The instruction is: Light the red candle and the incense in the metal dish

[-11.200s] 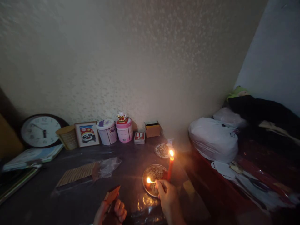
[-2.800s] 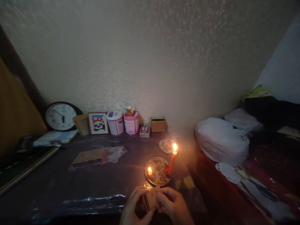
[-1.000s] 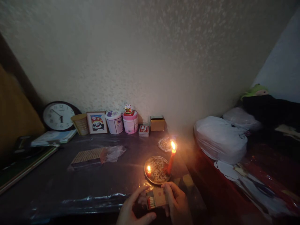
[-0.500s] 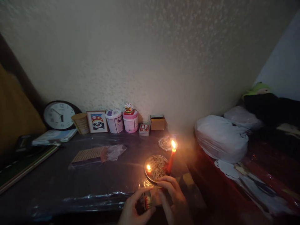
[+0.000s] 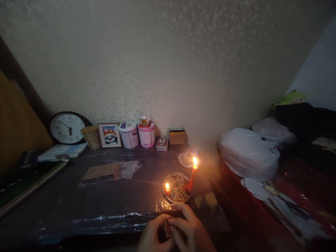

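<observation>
Here your left hand (image 5: 152,236) and right hand (image 5: 187,231) meet at the near edge of the dark surface (image 5: 78,203), both grasping the small matchbox (image 5: 167,228) between them, fingers curled around it. The box sits directly between your palms, touching both, so neither hand is nearer; its red end shows toward the left hand, and its long axis seems to run left to right, though the dim light hides most of it. Just beyond your fingertips stands the round dish (image 5: 176,187) with the tall lit candle (image 5: 192,176) on its right rim and a short flame (image 5: 167,187) on its left.
</observation>
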Available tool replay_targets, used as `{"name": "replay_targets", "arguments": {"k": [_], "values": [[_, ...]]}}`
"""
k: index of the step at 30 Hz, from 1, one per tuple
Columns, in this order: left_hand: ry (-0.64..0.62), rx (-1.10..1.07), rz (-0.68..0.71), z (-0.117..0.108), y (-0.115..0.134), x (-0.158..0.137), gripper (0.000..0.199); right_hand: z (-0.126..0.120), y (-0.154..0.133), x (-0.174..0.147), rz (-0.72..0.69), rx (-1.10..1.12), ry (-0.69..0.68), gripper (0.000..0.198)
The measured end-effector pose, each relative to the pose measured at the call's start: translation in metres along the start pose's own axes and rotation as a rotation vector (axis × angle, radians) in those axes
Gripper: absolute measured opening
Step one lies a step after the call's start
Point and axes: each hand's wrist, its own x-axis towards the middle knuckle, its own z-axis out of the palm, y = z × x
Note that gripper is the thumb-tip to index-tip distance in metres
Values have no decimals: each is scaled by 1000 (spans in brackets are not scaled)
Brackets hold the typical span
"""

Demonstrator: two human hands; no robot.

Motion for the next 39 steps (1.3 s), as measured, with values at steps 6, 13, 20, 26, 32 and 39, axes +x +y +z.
{"name": "replay_targets", "arguments": {"k": [6, 13, 20, 26, 32, 39], "values": [[-16, -10, -57, 3, 4, -1, 8, -2, 3, 0, -11, 91, -30, 26], [-10, -68, -36, 3, 8, -3, 9, 3, 5, 0, 18, 183, 13, 19], [-61, -311, 14, 11, 3, -5, 16, 6, 1, 3, 120, 425, 171, 14], [-124, -572, -56, 10, -1, -1, 32, -5, 11, 9, 451, 562, 526, 24], [-204, -879, -76, 20, -14, 0, 34, 4, 8, 11, 457, 696, 503, 24], [-107, -899, 4, 33, -28, 5, 35, 28, 15, 7, 460, 721, 518, 30]]}}
